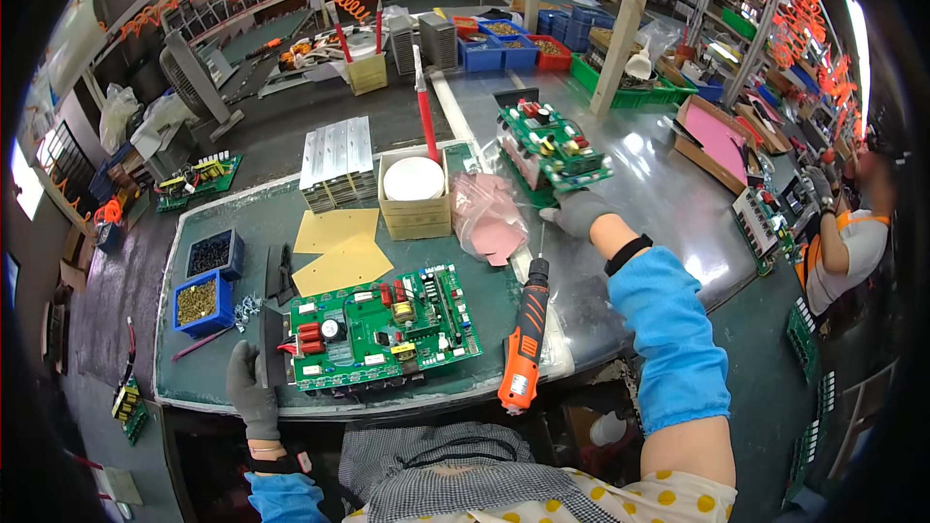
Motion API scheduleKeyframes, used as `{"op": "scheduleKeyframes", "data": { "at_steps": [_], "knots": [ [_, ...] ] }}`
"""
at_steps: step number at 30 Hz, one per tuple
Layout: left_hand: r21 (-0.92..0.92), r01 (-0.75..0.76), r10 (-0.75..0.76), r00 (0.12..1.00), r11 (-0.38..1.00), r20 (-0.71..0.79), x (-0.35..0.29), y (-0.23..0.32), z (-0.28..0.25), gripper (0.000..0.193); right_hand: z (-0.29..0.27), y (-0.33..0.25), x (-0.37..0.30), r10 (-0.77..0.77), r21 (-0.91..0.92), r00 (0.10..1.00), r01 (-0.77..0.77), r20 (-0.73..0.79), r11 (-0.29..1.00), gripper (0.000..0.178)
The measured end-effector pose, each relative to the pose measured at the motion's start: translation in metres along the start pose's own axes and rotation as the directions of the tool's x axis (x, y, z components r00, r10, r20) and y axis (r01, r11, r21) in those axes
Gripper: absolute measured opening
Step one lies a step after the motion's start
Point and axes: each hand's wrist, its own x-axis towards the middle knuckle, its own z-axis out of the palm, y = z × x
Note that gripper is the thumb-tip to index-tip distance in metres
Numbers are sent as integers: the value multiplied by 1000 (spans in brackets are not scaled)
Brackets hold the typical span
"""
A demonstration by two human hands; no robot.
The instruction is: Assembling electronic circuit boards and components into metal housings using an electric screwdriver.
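Observation:
A large green circuit board (363,339) lies near the bench's front edge, with red, black and yellow parts and a black end plate (275,353) at its left. My grey-gloved left hand (254,392) is beside that plate, fingers pointing up and partly apart, seemingly touching its outer side. Farther off to the right, a second circuit board assembly (554,145) stands on the shiny metal surface. My gloved right hand (581,213) is at its near edge, thumb out to the left; the fingertips are hidden, but the hand appears to grip it. An orange-black electric screwdriver (526,339) lies between my arms.
Left on the bench are blue bins of brass-coloured (199,303) and dark (215,254) small parts, and yellow sheets (341,247). Behind stand metal plates (336,160), a cardboard box (415,213) with a white roll and a plastic bag (484,213). A co-worker (848,242) is at right.

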Motion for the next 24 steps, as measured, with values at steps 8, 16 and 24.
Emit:
{"op": "scheduleKeyframes", "data": {
  "at_steps": [8,16,24],
  "knots": [
    [-50,100,-99,995,994,24,1,7,2,39,13,71,-44,85,119,929,-45,-359,992,60],
    [100,49,-55,996,994,64,3,5,-1,46,26,160,-137,310,211,931,-269,-194,940,62],
    [40,115,-119,984,993,130,6,4,-2,45,38,228,-220,581,299,805,-528,-123,795,67]
  ]
}}
